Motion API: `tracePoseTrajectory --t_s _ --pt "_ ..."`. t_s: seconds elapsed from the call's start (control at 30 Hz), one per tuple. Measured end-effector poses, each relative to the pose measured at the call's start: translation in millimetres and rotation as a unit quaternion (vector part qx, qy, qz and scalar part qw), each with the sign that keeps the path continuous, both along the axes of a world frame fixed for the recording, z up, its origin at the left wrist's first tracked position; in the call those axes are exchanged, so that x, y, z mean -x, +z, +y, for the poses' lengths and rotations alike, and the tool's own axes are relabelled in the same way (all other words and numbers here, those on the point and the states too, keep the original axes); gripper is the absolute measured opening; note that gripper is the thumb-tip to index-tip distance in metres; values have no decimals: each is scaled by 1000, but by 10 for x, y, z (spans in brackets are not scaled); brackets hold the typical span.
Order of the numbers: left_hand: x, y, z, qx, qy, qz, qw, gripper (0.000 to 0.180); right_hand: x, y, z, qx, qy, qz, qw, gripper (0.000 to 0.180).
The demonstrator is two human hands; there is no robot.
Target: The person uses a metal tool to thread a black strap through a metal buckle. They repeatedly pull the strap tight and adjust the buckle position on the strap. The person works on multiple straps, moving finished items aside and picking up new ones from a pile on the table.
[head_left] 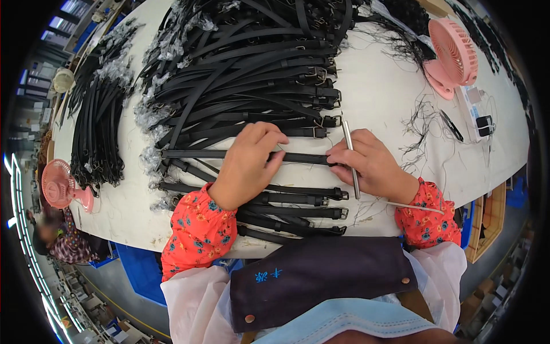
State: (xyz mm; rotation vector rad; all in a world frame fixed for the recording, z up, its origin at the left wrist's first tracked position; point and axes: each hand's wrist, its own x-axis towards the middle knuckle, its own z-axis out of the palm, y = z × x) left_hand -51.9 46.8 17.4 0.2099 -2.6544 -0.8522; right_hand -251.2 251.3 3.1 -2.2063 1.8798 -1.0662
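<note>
A narrow black belt [309, 158] lies crosswise in front of me, between my two hands. My right hand [375, 163] pinches its right end between thumb and fingers, hiding the tip. Across those same fingers rests a slim silver metal tool [349, 152]; its exact kind is unclear. My left hand [249, 163] is over the middle of the belt, fingers curled and thumb near the forefinger. A fine thread seems to show at these fingertips, but whatever they hold is too small to make out. More black belts [303, 199] with metal buckles lie nearer to me.
A large pile of black buckled belts [246, 80] covers the far table, with clear plastic wrap [154, 109] along its left. Another belt bundle [97, 132] lies left. Pink fans stand left [59, 183] and right [452, 54]. Black snips [451, 125] and loose threads lie right.
</note>
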Motion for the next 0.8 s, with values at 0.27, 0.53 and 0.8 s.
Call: tracePoseTrajectory --t_s 0.27,0.53,0.8 --pt "129 45 274 -109 -97 -60 988 32 -54 -41 93 -58 -18 -345 937 39" --pt "208 -177 336 70 -98 14 993 17 -38 48 114 -133 -15 -581 803 32" --pt "261 -214 283 -67 -72 0 995 18 -48 59 100 -182 -31 -557 809 31"
